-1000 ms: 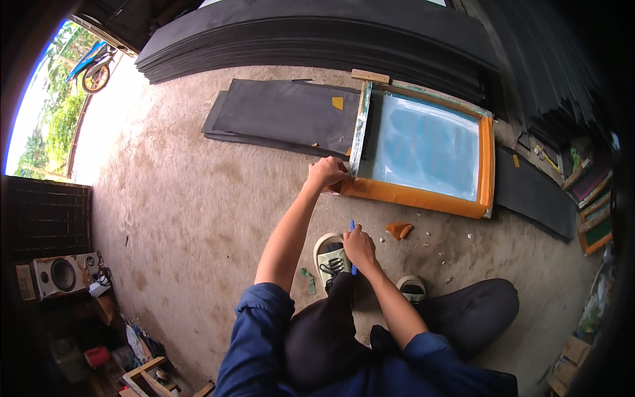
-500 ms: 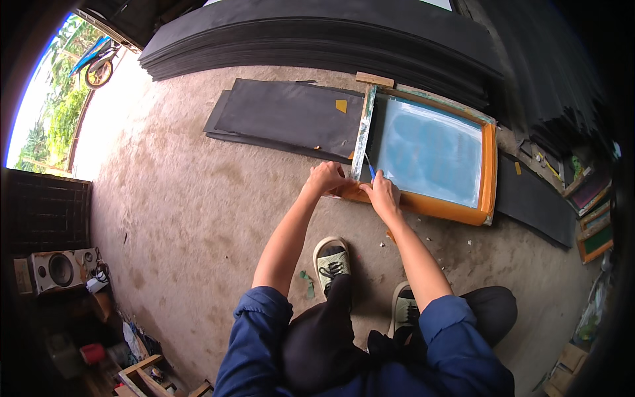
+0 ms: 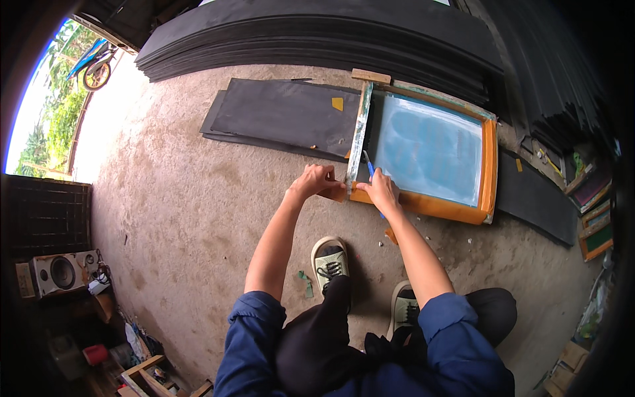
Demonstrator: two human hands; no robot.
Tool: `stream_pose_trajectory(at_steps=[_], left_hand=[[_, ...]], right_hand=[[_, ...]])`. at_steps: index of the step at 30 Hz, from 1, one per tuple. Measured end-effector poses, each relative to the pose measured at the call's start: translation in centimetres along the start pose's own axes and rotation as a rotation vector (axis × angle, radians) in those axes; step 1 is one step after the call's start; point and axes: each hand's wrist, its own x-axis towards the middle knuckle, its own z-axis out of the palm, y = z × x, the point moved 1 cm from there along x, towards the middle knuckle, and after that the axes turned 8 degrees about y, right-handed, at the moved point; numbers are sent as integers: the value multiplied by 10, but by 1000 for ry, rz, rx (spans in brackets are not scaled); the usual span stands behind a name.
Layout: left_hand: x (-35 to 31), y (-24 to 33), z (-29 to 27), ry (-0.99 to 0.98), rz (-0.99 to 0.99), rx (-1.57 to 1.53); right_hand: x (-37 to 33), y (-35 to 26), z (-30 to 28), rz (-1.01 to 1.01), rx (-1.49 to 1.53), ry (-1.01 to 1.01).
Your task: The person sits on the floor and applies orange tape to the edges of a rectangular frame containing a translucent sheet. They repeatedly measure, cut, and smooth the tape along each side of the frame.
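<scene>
Clearly, the stack of dark sheets (image 3: 317, 41) is the largest thing before us. Nearer, the framed screen (image 3: 428, 152) lies across flat dark sheets (image 3: 284, 116), orange tape (image 3: 440, 207) along its near edge. Our 2 hands work by its near-left corner: the right hand (image 3: 381, 192) has its fingers wrapped round a blue cutter (image 3: 371, 170), blade end pointing away from us, while the left hand (image 3: 312, 180) pinches a brown flap (image 3: 333, 194). Since 0.5 seconds ago our left hand has shifted outward, baring more flap — so we judge it is being drawn taut or away; whether it's cut through, we cannot tell.
</scene>
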Motion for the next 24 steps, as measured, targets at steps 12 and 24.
stream_pose_trajectory(at_steps=[12,24], left_hand=[[-78,-30,20,448,39,342],[-119,4,45,484,-105,116]], right_hand=[[-46,-25,-3,-315,-141,214],[-120,47,31,-338,-439,-271]])
